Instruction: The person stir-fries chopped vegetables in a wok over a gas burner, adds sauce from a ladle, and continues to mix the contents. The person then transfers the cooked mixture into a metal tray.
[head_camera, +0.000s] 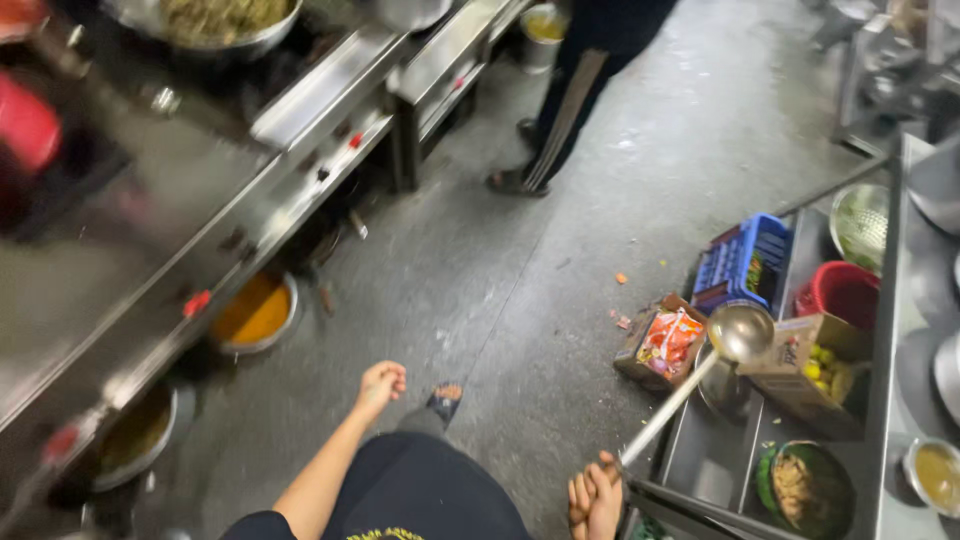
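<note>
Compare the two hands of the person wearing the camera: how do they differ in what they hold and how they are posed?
The right hand grips the long handle of a metal ladle, whose bowl is raised over the low shelf; the left hand holds nothing. The left hand is loosely curled and hangs over the floor, while the right hand stays close to the shelf's edge. Both are bare.

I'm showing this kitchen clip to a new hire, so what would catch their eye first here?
Likely the long steel ladle held out by the right hand over the low shelf at right. Next, the blue crate and red tub beside it, then the bowl of orange sauce under the left counter. The left hand hangs empty.
</note>
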